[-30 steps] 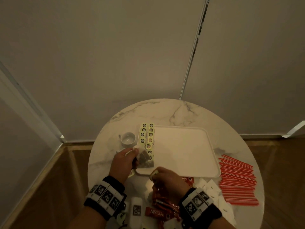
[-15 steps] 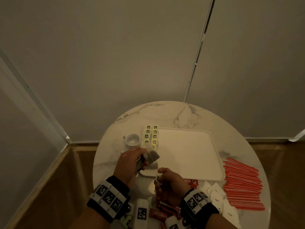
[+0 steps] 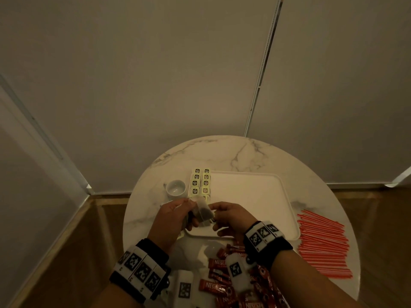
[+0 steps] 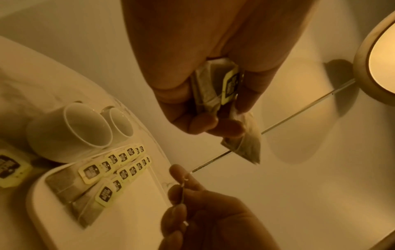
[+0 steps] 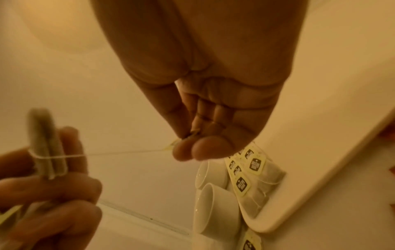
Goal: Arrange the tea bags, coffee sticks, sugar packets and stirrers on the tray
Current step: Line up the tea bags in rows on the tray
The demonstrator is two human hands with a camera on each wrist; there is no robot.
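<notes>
Over the near left corner of the white tray [image 3: 255,196], my left hand [image 3: 193,216] grips a small bundle of tea bags [image 3: 203,213]. In the left wrist view the tea bags [image 4: 215,91] sit between thumb and fingers, and one tea bag [image 4: 249,140] hangs lower. My right hand [image 3: 214,214] pinches a yellow tag [image 5: 171,145] whose string [image 5: 119,152] runs tight to the bundle [image 5: 46,145]. Two rows of tea bags [image 3: 201,183] lie along the tray's left edge. Red stirrers [image 3: 322,243] lie right of the tray, and red coffee sticks [image 3: 219,276] lie near me.
A white cup [image 3: 176,188] stands left of the tray, close to the laid tea bags; the left wrist view shows two cups [image 4: 70,132] side by side. The round marble table [image 3: 222,152] stands against a wall. Most of the tray's floor is bare.
My right hand has come up from the coffee sticks to the bundle and taken hold of a tag. My left hand has lifted the tea bags slightly off the tray corner.
</notes>
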